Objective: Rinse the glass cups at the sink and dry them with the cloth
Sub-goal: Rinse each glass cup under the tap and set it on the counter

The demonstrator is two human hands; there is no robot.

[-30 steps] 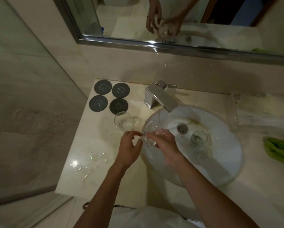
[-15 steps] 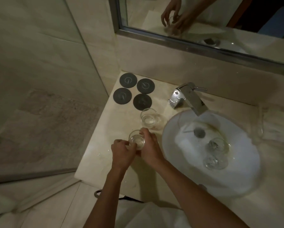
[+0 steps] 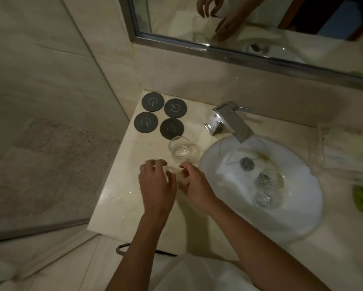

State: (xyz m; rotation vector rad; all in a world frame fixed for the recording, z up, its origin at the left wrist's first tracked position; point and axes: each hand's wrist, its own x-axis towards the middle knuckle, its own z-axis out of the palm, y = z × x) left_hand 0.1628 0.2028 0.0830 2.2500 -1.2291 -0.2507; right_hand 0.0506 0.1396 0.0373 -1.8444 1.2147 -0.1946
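A blurred glass cup [image 3: 175,172] on the surface [image 3: 121,198] sits between left hand [image 3: 156,185] and right hand [image 3: 194,183]; whether either grip holds it is unclear. Counted: four cups, two in the sink [image 3: 298,219]; four coasters [image 3: 153,101].

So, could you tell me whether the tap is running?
Off: no stream falls from the tap into the sink.

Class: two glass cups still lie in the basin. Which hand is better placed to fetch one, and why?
Right. The right hand sits beside the basin, nearer the two cups; the left hand lies farther away.
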